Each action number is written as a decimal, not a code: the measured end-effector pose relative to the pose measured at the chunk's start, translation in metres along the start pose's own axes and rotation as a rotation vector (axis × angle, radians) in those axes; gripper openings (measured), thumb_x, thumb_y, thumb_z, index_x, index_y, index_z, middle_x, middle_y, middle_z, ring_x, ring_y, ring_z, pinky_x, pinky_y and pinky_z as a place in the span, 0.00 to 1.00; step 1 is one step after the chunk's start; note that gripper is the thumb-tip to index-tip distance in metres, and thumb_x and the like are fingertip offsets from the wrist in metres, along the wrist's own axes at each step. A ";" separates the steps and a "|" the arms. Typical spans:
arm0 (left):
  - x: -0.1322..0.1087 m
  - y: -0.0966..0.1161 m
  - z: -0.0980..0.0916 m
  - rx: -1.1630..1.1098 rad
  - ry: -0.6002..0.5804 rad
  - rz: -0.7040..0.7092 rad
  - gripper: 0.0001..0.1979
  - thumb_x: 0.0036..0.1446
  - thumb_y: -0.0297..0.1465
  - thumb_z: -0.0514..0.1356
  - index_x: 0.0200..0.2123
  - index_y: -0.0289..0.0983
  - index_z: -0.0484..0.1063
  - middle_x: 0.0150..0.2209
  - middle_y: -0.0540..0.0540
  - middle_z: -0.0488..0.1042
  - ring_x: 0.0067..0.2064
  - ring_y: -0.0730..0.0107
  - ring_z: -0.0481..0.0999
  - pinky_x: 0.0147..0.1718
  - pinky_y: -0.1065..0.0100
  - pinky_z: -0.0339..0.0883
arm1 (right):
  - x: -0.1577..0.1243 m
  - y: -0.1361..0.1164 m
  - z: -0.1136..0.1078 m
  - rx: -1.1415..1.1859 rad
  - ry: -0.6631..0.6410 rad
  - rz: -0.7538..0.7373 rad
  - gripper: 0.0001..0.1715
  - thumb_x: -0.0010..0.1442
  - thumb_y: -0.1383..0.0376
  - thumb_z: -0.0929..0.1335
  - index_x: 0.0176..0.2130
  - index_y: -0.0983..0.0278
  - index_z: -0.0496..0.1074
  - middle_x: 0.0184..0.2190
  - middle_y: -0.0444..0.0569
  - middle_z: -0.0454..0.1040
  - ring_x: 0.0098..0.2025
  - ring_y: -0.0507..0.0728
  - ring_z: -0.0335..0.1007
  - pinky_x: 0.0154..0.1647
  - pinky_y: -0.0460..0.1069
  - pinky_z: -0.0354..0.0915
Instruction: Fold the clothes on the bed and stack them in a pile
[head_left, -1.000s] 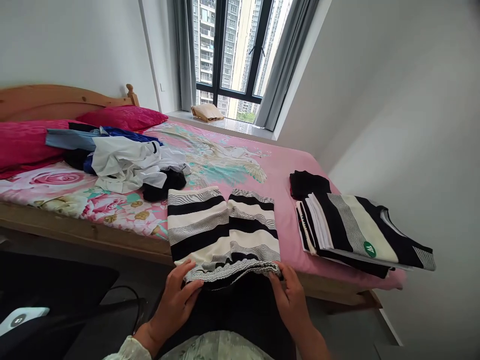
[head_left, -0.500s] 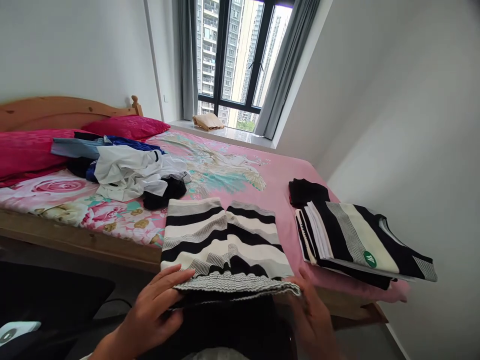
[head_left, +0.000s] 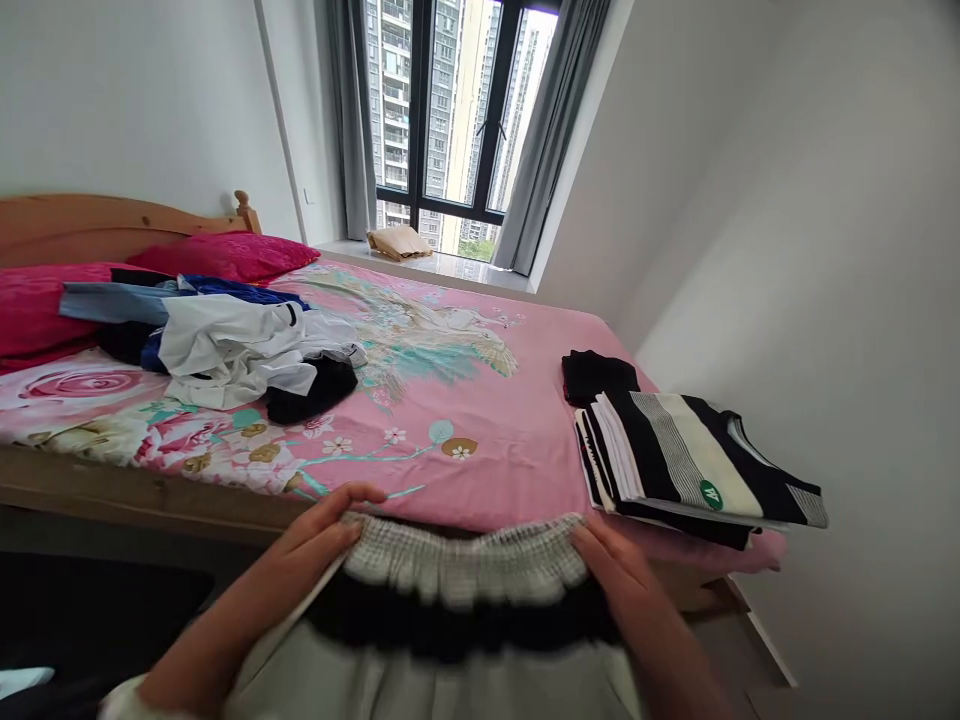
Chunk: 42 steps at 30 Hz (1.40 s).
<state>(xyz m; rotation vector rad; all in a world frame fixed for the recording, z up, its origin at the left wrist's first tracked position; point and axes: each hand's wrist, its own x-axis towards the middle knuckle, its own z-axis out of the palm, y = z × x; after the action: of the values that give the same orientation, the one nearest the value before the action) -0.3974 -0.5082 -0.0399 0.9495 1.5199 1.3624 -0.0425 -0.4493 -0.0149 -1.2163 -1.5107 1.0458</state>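
The left grip and the right grip each pinched one end of the gathered waistband of the striped garment, stretched just off the near edge of the bed — the cloth was blurred. A heap of loose clothes lay on the bed's left half. At its right edge sat a folded striped stack — a black folded piece touched its far side. Pink pillows lay at the bed's head.

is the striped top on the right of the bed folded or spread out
Folded. The striped top lies as a compact rectangle with layered edges showing, at the right edge of the bed.
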 end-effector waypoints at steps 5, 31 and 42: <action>0.044 -0.060 0.032 0.198 -0.022 -0.157 0.12 0.38 0.34 0.60 0.30 0.37 0.72 0.17 0.55 0.66 0.20 0.71 0.64 0.22 0.72 0.56 | 0.034 0.056 0.069 0.189 -0.168 0.268 0.25 0.50 0.45 0.68 0.28 0.65 0.73 0.21 0.45 0.71 0.30 0.57 0.67 0.34 0.50 0.64; -0.072 -0.041 0.089 0.244 -0.022 0.019 0.27 0.36 0.36 0.71 0.44 0.43 0.74 0.44 0.47 0.76 0.46 0.54 0.74 0.47 0.63 0.67 | -0.082 0.018 0.117 0.569 -0.342 0.209 0.19 0.59 0.52 0.66 0.44 0.62 0.67 0.33 0.48 0.74 0.33 0.53 0.69 0.40 0.51 0.65; -0.072 -0.046 0.089 0.245 0.020 0.071 0.19 0.40 0.31 0.65 0.40 0.44 0.78 0.43 0.47 0.78 0.47 0.54 0.75 0.49 0.63 0.68 | -0.082 0.038 0.105 0.260 -0.214 0.154 0.07 0.57 0.63 0.63 0.32 0.63 0.67 0.26 0.44 0.66 0.26 0.51 0.61 0.29 0.46 0.62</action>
<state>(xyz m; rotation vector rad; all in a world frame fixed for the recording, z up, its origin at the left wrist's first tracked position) -0.2893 -0.5503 -0.0809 1.1530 1.7101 1.2559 -0.1277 -0.5321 -0.0875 -1.0754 -1.4017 1.4655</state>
